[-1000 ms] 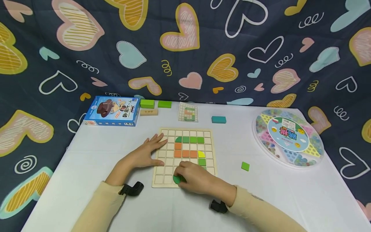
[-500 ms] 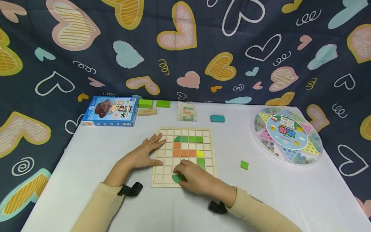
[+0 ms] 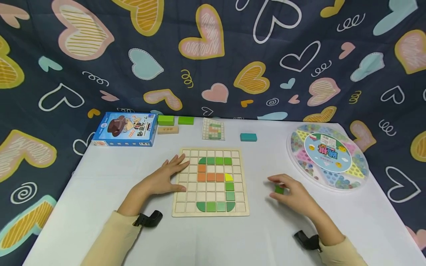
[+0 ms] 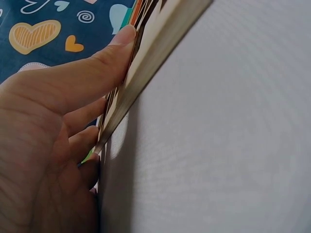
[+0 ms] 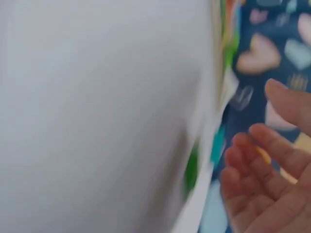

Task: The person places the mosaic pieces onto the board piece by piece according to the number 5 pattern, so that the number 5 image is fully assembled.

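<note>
left hand (image 4: 53, 126) thumb against board (image 4: 146, 63) edge

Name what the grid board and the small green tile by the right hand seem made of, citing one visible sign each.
Grid board: probably wood, matte; pale tan face, thick layered-looking edge in the left wrist view.
Small green tile: likely painted wood, matte flat colour; material uncertain. The right hand reaches it.

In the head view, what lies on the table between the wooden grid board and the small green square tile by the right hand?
Nothing: the head view shows only bare white tablecloth between the wooden grid board and the small green square tile under the right hand.
</note>
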The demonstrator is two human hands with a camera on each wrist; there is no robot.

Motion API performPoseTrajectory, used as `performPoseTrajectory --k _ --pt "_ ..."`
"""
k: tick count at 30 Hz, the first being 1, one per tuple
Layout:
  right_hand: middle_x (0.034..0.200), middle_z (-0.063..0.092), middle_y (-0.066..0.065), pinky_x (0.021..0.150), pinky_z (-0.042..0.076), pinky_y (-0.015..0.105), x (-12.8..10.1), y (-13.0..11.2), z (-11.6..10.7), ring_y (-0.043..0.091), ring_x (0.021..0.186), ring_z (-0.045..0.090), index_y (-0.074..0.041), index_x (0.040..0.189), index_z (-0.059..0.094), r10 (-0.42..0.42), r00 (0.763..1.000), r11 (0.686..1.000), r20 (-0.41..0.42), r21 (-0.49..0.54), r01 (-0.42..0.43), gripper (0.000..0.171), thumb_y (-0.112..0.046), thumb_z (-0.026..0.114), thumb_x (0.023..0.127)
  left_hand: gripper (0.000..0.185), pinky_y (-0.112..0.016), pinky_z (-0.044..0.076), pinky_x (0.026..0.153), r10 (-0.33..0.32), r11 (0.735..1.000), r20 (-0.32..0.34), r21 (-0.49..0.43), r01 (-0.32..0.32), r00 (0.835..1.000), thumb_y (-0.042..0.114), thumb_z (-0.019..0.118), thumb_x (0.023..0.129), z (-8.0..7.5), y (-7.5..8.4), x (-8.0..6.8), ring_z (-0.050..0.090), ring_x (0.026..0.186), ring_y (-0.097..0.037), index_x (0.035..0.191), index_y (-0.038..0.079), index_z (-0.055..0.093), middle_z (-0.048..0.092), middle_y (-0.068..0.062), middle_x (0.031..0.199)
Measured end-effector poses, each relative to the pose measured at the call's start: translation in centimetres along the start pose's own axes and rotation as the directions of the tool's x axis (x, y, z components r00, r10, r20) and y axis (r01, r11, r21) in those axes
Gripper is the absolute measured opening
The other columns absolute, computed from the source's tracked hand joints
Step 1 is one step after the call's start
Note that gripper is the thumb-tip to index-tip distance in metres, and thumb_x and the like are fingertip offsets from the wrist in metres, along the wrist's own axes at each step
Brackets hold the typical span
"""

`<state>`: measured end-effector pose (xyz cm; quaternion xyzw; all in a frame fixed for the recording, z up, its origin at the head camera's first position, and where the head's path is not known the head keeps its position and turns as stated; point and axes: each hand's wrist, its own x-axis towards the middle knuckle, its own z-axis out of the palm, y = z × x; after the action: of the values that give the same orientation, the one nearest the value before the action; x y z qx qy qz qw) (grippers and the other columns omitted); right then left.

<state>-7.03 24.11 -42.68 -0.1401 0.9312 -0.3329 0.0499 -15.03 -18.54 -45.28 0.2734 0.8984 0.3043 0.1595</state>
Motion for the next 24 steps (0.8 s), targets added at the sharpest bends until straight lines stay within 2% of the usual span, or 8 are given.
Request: performPoseTrajectory --k 2,4,7,9,11,14,18,24 --pt "0.113 0.063 0.004 0.085 0.052 0.036 -0.6 1.9 -0.6 0.023 0.101 0.060 -0.008 0.120 0.062 0.059 0.998 0.997 -0.013 -0.039 -0.059 0.043 -0.018 0.076 0.080 0.092 -0.057 0.003 0.117 -0.002 1.000 -0.002 0.001 0.002 1.000 0.043 0.078 0.073 -0.1 0.0 -0.1 0.006 0.146 -0.036 0.148 0.013 0.033 0.013 -0.012 0.159" --pt "0.109 0.061 0.004 0.082 0.052 0.032 -0.7 3.0 -0.9 0.022 0.098 0.059 -0.008 0.116 0.063 0.077 0.997 0.994 -0.003 -0.074 -0.077 0.039 -0.017 0.075 0.080 0.092 -0.057 0.003 0.117 -0.006 1.000 -0.005 0.001 0.006 1.000 0.043 0.078 0.073 -0.2 -0.1 -0.3 0.006 0.146 -0.036 0.148 0.013 0.033 0.013 -0.012 0.159" --pt "0.102 0.060 0.001 0.078 0.051 0.028 -0.4 3.2 -0.8 0.017 0.093 0.058 -0.010 0.107 0.065 0.054 0.998 0.992 0.014 -0.111 -0.052 0.029 -0.013 0.075 0.080 0.093 -0.057 0.003 0.116 0.000 1.000 -0.007 0.001 0.000 1.000 0.043 0.078 0.073 -0.2 -0.2 -0.3 0.006 0.146 -0.036 0.148 0.013 0.033 0.013 -0.013 0.159" --pt "0.100 0.060 -0.002 0.076 0.051 0.028 0.0 2.5 -0.7 0.015 0.090 0.059 -0.011 0.104 0.065 0.029 1.000 0.991 0.010 -0.134 -0.027 0.025 -0.010 0.074 0.080 0.093 -0.058 0.004 0.116 0.007 1.000 -0.004 0.001 -0.007 1.000 0.044 0.077 0.073 -0.1 -0.3 -0.2 0.006 0.146 -0.037 0.148 0.012 0.033 0.013 -0.013 0.159" --pt "0.097 0.061 -0.004 0.076 0.052 0.028 0.5 1.2 -0.4 0.013 0.088 0.060 -0.011 0.102 0.066 -0.016 1.000 0.991 -0.003 -0.132 0.015 0.023 -0.009 0.074 0.080 0.093 -0.058 0.004 0.116 0.011 1.000 -0.001 0.004 -0.011 1.000 0.045 0.077 0.073 -0.1 -0.2 -0.2 0.006 0.146 -0.037 0.148 0.013 0.033 0.013 -0.013 0.159" --pt "0.097 0.064 -0.004 0.076 0.054 0.031 1.6 -2.0 0.8 0.014 0.086 0.061 -0.011 0.102 0.067 -0.113 0.994 0.992 -0.001 -0.062 0.113 0.024 -0.010 0.075 0.080 0.093 -0.058 0.004 0.116 0.007 1.000 0.000 0.004 -0.007 1.000 0.044 0.078 0.073 -0.1 -0.2 -0.2 0.006 0.146 -0.036 0.148 0.012 0.033 0.013 -0.013 0.159" --pt "0.098 0.065 -0.005 0.077 0.055 0.028 3.8 -6.8 3.7 0.013 0.087 0.061 -0.012 0.105 0.069 -0.250 0.963 0.968 0.100 0.023 0.248 0.025 -0.019 0.075 0.081 0.093 -0.058 0.003 0.116 0.003 1.000 -0.002 0.007 -0.003 1.000 0.044 0.078 0.073 -0.2 -0.2 -0.2 0.006 0.146 -0.036 0.148 0.012 0.033 0.013 -0.013 0.159" --pt "0.095 0.062 -0.007 0.071 0.048 0.019 7.0 -11.7 7.8 0.004 0.078 0.053 -0.015 0.104 0.071 -0.346 0.905 0.920 0.249 -0.101 0.380 0.025 -0.031 0.071 0.085 0.092 -0.057 0.004 0.117 0.006 1.000 0.010 0.008 -0.006 1.000 0.046 0.076 0.074 0.0 -0.2 0.0 0.006 0.147 -0.035 0.148 0.013 0.033 0.012 -0.012 0.159"
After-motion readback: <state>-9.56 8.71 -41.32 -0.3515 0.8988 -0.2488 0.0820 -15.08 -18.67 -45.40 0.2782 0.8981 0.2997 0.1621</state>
